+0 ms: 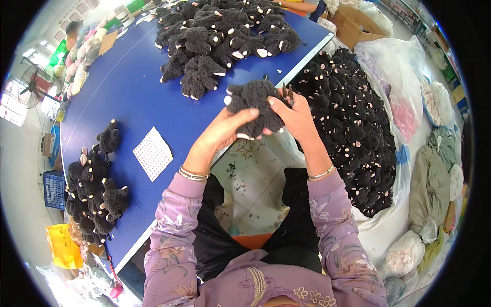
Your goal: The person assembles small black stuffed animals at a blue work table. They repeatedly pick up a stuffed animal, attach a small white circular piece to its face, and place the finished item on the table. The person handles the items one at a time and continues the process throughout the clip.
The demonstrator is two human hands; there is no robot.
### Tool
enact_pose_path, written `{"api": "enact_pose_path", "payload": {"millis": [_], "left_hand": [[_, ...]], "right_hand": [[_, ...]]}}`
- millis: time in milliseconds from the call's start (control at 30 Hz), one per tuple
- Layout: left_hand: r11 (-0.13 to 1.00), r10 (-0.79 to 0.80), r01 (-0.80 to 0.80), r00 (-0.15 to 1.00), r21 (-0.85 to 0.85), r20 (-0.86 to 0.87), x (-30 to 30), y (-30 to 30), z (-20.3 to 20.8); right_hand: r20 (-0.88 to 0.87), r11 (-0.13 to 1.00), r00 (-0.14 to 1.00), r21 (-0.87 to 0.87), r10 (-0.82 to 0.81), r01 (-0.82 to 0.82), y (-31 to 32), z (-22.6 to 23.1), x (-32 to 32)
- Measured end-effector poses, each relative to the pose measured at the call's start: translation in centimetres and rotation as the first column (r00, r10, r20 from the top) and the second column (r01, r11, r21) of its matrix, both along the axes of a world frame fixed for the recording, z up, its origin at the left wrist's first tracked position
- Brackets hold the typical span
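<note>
A fluffy black plush toy [251,105] with pale pink and white tips is held between my two hands, just off the table's right edge. My left hand [221,129] grips its left side, thumb pressed across the front. My right hand [296,117] pinches the right side with the thumb on top. Dark pointed blades, apparently of thread snips [287,93], stick up from my right hand; their handle is hidden. Beyond the held toy, a large heap of similar black plush toys [215,38] lies on the blue table [128,92].
A smaller group of black plush toys [94,189] lies at the table's left, beside a white sheet of small stickers [153,153]. To my right stands a big plastic-lined pile of black plush pieces [348,133]. Stuffed bags [432,179] and a cardboard box [353,25] stand farther right.
</note>
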State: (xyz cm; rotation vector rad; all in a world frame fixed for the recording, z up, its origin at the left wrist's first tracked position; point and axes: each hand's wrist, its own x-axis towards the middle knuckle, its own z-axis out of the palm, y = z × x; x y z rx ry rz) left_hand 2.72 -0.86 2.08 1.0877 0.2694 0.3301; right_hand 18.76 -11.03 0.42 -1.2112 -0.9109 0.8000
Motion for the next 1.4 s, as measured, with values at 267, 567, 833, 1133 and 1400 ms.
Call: {"api": "enact_pose_path", "payload": {"millis": [267,567,833,1133,1400], "left_hand": [[0.925,-0.312,0.351,0.920,0.146,-0.235,-0.9,0.3,0.9],[0.999,0.029,-0.024,0.995,0.045,-0.097,0.0,0.7,-1.1],[0.904,0.421,-0.420,0.907,-0.077,-0.006,1.5,0.4,-1.4],[0.881,0.473,-0.473,0.881,-0.005,-0.011,1.3,0.9,-1.6],[0.887,0.461,-0.461,0.887,0.036,0.009,1.5,0.6,-1.9]], "right_hand": [[-0.256,0.998,0.967,0.056,-0.008,0.023,0.0,-0.6,0.1],[-0.085,0.999,0.995,0.026,-0.046,0.048,0.4,-0.3,-0.2],[0.364,0.938,0.868,0.202,-0.338,0.281,-0.1,-0.1,-2.1],[0.331,0.977,0.924,-0.017,-0.194,0.211,0.6,-0.3,-3.8],[0.235,0.992,0.965,-0.014,-0.117,0.124,0.5,-0.5,-2.4]]}}
